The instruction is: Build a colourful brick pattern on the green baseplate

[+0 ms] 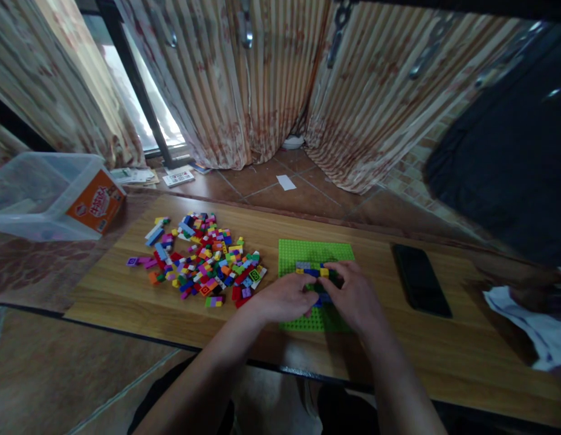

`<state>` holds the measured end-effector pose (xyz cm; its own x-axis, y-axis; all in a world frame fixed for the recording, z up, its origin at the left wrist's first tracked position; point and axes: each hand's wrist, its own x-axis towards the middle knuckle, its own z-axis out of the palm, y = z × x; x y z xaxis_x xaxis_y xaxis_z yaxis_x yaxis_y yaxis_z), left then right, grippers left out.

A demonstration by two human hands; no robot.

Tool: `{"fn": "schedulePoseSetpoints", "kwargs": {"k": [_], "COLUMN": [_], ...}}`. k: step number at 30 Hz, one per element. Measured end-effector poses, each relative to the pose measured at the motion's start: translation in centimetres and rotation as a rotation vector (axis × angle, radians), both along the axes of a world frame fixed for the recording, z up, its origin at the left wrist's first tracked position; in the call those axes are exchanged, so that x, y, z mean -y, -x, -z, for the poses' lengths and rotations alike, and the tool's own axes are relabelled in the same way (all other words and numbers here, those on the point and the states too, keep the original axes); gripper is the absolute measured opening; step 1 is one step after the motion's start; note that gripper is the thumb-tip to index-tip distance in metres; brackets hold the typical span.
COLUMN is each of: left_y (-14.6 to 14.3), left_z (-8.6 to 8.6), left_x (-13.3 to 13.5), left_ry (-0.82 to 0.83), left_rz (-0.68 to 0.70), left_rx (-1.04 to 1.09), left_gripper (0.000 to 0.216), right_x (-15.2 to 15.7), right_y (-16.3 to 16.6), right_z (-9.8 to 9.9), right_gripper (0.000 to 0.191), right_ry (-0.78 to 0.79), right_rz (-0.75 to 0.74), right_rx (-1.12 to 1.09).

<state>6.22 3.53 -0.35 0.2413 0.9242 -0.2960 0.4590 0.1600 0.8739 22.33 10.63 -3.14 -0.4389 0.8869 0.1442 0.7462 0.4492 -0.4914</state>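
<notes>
A green studded baseplate [317, 249] lies on the wooden table, and a low structure of toy building bricks [312, 273] in grey, yellow and blue sits over its middle. My left hand [287, 297] is at the structure's near left side, fingers curled against the bricks. From the right, my right hand [355, 294] closes its thumb and fingers around the structure's right end, by a yellow brick [324, 272]. Both hands hide much of the structure, including its lower part. Whether a separate loose brick is between the fingers does not show.
A wide heap of loose coloured bricks [208, 260] spreads left of the baseplate. Beyond the table's left end stands a clear plastic bin [45, 217] with an orange label. A black phone [421, 281] lies to the right, with a crumpled white cloth or paper [529, 326] farther right.
</notes>
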Motion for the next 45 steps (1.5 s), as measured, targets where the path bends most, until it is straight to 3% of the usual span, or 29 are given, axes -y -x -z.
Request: {"fn": "schedulePoseSetpoints", "kwargs": {"k": [6,15,22,27,45], "left_y": [0.1,0.6,0.6,0.6,0.4], "left_z": [-0.2,-0.5,-0.9,-1.1,-0.9], "left_x": [0.2,0.4,0.5,0.6,0.6], "left_ry": [-0.032,-0.067,-0.068,-0.069,-0.077], "left_rz": [-0.003,-0.019,-0.005,-0.011,-0.034], "left_rx": [-0.019,-0.106,-0.161,-0.173,-0.147], "left_gripper": [0.021,0.022,0.024,0.025,0.023], "right_x": [0.9,1.2,-0.2,-0.5,1.1], "right_y": [0.7,1.9,0.9,0.6,2.0], "right_z": [-0.2,-0.5,-1.0,-1.5,-1.2], "right_gripper": [0.036,0.034,0.033,0.032,0.025], "right_ry": [-0.112,-0.133,0.129,0.233,-0.073], "right_rz": [0.024,0.081,0.219,0.251,0.197], "right_rx": [0.07,0.092,-0.21,-0.216,0.092]}}
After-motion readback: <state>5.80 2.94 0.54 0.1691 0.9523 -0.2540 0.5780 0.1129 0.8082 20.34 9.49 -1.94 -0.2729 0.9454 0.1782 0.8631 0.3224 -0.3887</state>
